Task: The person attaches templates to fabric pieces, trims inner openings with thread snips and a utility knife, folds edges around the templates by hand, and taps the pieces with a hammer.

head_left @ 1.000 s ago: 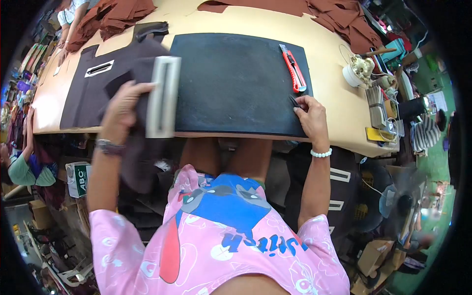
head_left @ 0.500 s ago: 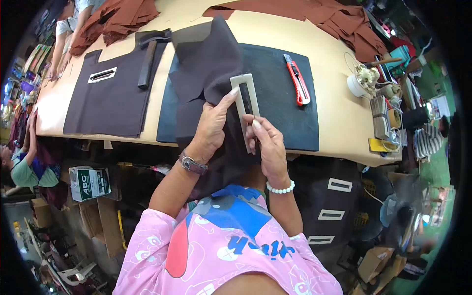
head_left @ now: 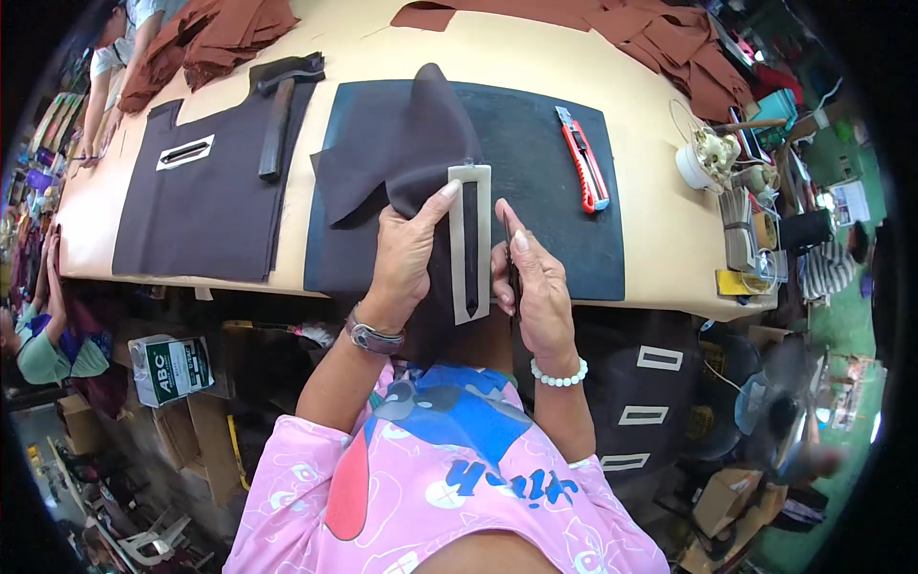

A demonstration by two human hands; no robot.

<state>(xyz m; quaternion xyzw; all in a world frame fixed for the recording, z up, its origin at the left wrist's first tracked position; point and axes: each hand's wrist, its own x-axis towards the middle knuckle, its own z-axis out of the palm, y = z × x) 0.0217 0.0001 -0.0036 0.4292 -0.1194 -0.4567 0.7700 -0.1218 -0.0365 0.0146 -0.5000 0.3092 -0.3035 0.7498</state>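
Note:
My left hand (head_left: 406,253) is closed on a piece of dark brown fabric (head_left: 435,124), its thumb pressed on a white rectangular strip (head_left: 458,244) with a dark pointed slot down its middle. Just right of that strip, my right hand (head_left: 538,287) is closed around a thin dark tool (head_left: 513,263), seen nearly edge-on; its kind is hard to make out. Part of the fabric lies over a dark cutting mat (head_left: 545,143), and the rest hangs past the table edge. A red utility knife (head_left: 583,160) rests on the mat's right side.
Left on the table (head_left: 669,239), a hammer (head_left: 277,129) lies on stacked dark fabric panels (head_left: 196,215). Reddish-brown cloth (head_left: 660,48) lies along the back. A white cup (head_left: 703,165) stands at right. A person's arm (head_left: 100,105) reaches in at far left.
My right hand has moved off the strip to the right, with the dark tool now visible. The slot shows along its full length. The fabric has dropped lower on the mat.

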